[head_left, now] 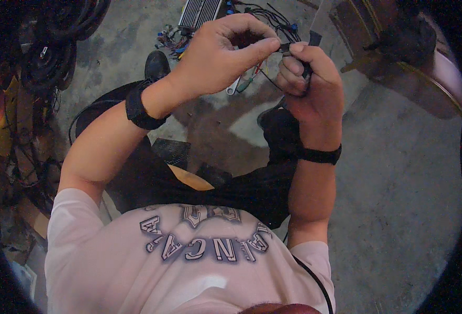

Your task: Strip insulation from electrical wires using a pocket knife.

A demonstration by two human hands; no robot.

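Observation:
My left hand [225,55] and my right hand [312,81] are raised close together in front of me. Both grip a small black connector [285,48] with thin wires [265,73] hanging from it. My left thumb and fingers pinch its left end. My right hand is closed around the black part and the wire below it, thumb on top. A black band sits on each wrist. I am seated, with dark trousers and black shoes [156,64] above a concrete floor [398,172].
On the floor ahead lie a finned metal box [199,11], a tangle of coloured wires with blue plugs [176,39] and a small wrench [233,86]. Coiled black cables [47,57] pile up at the left. A wooden piece of furniture [398,47] stands at the upper right.

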